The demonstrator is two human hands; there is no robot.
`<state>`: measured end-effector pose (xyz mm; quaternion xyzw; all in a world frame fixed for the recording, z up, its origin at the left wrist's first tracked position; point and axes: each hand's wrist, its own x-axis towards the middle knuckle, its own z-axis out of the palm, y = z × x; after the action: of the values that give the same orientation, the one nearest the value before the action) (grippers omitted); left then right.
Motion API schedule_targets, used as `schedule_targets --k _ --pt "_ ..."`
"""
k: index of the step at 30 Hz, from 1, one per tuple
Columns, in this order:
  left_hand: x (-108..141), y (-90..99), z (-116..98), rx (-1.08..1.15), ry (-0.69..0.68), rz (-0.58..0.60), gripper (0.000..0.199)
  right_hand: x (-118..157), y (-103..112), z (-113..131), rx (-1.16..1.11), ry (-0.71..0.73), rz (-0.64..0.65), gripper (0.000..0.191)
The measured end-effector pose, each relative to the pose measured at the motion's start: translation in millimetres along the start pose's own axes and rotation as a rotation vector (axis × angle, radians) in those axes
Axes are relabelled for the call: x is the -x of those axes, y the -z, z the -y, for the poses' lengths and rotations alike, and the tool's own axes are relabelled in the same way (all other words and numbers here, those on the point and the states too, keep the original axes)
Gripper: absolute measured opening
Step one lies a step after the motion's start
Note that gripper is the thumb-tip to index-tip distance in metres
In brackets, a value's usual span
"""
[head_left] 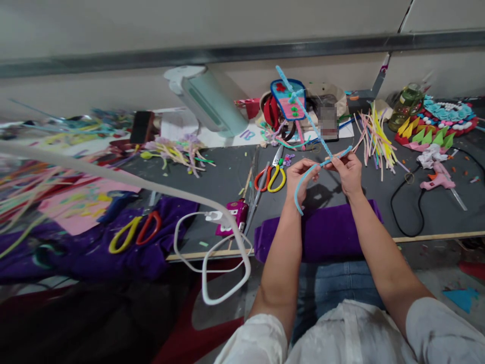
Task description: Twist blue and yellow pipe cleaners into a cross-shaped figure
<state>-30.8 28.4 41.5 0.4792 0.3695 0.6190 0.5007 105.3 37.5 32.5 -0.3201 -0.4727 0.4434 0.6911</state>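
Note:
A long light-blue twisted pipe cleaner piece [311,124] rises up and to the left from between my two hands, with a knotted spot near its upper part. My left hand [303,177] is closed on the blue pipe cleaner, whose loose end curves down over the wrist. On the other side of the joint, my right hand [346,169] pinches the same piece, a short blue end sticking out above its fingers. Both hands are above the dark table [227,172], just beyond a rolled purple cloth [329,232].
Scissors with red and yellow handles [276,179] lie left of my hands. A white cable [227,301] loops across the left front. To the right are a pink glue gun [439,177] and colourful pipe cleaners [375,134]. A pale green device [212,101] stands behind.

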Motion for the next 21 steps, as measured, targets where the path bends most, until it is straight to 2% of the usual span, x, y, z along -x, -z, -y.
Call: schedule_targets --k 10,18,21 --pt "-6.5 3.0 8.2 0.184 0.305 -0.055 0.029 5.7 -9.2 4.4 0.050 0.017 0.026 0.027" --pt "-8.3 0.2 12.5 0.259 0.254 -0.163 0.036 5.9 -10.9 1.5 0.068 0.023 -0.001 0.027" --pt "-8.1 1.0 13.5 0.229 0.213 -0.152 0.033 4.7 -8.9 -2.6 0.055 0.003 -0.008 0.027"
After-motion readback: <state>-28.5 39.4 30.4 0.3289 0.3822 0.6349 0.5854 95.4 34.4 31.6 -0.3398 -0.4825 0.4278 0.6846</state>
